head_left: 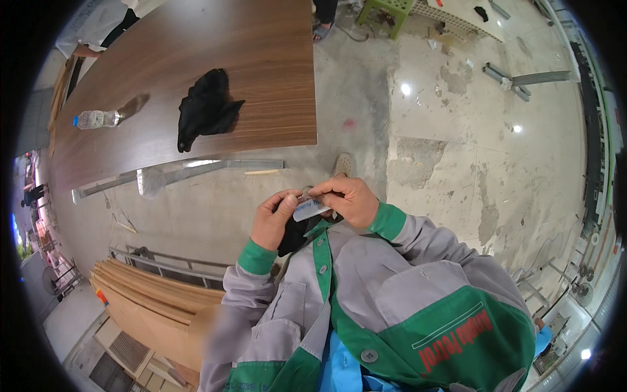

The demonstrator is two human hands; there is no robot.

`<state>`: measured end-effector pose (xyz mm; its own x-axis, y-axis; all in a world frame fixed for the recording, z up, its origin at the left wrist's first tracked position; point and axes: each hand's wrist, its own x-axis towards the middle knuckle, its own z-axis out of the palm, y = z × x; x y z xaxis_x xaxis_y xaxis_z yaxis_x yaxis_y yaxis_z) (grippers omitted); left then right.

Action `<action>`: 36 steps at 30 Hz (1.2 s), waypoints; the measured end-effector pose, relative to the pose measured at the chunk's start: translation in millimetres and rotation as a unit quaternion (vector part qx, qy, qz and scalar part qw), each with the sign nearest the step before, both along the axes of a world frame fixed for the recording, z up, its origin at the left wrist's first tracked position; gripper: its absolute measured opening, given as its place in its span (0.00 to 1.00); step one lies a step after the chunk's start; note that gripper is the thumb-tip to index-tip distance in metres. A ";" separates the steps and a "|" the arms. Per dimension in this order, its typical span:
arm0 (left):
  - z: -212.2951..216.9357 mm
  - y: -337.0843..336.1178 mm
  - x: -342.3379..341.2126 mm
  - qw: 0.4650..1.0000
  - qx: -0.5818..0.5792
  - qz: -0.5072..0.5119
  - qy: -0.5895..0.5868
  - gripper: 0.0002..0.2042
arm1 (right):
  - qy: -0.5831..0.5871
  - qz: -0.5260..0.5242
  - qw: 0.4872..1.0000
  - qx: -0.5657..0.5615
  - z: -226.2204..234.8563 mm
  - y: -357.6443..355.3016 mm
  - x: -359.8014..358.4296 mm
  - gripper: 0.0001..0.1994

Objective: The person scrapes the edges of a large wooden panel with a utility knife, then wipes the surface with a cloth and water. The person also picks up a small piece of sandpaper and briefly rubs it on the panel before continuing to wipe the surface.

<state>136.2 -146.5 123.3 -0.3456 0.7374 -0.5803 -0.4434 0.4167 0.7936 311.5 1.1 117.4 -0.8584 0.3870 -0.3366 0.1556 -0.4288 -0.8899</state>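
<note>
In front of my chest, a small flat white piece with blue print (308,210) is held between both hands. My left hand (273,219) is closed on its left end, with the thumb along the edge. The fingers of my right hand (349,199) pinch at its upper right side. What the piece is exactly cannot be made out, and part of it is hidden by my fingers. Something black (295,236) shows just under my left hand, against my grey and green jacket (366,274).
A brown wood-grain table (274,39) stands ahead on the left, bearing a black cloth (208,108) and a clear bottle with a blue cap (98,119). Stacked boards (150,307) lie at lower left. A green stool (385,14) and metal profiles (522,80) are far right. Other people show at the edges.
</note>
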 end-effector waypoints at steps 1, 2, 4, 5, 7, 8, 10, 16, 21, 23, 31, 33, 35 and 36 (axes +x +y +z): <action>1.2 6.1 -2.0 0.999 -0.023 0.018 -0.037 0.11 | -0.011 0.005 1.000 0.009 -6.0 6.2 -0.7 0.13; 3.4 10.8 -3.6 1.000 -0.023 -0.008 -0.010 0.12 | 0.004 0.020 0.999 0.025 -11.5 11.7 -2.1 0.13; 7.7 20.2 -3.7 0.997 -0.055 -0.043 0.038 0.12 | 0.004 0.054 0.997 -0.057 -21.0 23.2 -4.3 0.12; 9.2 25.1 -3.8 0.992 -0.089 -0.063 0.067 0.12 | -0.011 0.054 0.994 -0.099 -24.4 27.6 -5.9 0.11; 10.3 35.1 -5.9 0.983 -0.076 -0.098 0.139 0.13 | -0.054 0.036 0.983 -0.171 -29.0 33.0 -8.3 0.11; 10.2 40.0 -7.6 0.975 -0.055 -0.116 0.180 0.14 | -0.049 0.024 0.981 -0.186 -30.8 34.3 -9.1 0.11; 4.4 53.4 -19.5 0.986 -0.091 -0.110 0.085 0.14 | -0.061 -0.016 0.991 -0.114 -32.2 31.1 -10.1 0.11; -1.5 67.0 -75.2 0.926 -0.155 -0.342 0.047 0.15 | -0.058 -0.029 0.996 0.065 -33.6 4.4 -17.9 0.08; -15.6 66.2 -103.3 0.871 -0.068 -0.457 0.166 0.17 | -0.107 -0.014 0.984 0.144 -38.7 -32.2 -51.7 0.08; -18.3 70.4 -131.3 0.841 -0.026 -0.501 0.203 0.16 | -0.096 -0.030 0.987 0.125 -42.3 -53.5 -69.9 0.08; -17.3 66.9 -214.2 0.802 0.069 -0.564 0.187 0.08 | -0.004 -0.241 0.943 -0.227 -37.5 -140.5 -121.0 0.11; -20.2 72.5 -213.8 0.853 0.102 -0.498 0.117 0.06 | 0.033 -0.238 0.956 -0.170 -35.3 -152.6 -120.4 0.14; -24.4 87.9 -212.7 0.873 0.184 -0.440 0.097 0.09 | -0.021 -0.290 0.949 -0.126 -36.9 -161.0 -111.1 0.16; -23.7 97.8 -213.7 0.894 0.146 -0.402 0.130 0.12 | -0.048 -0.346 0.917 -0.195 -40.0 -163.8 -104.4 0.16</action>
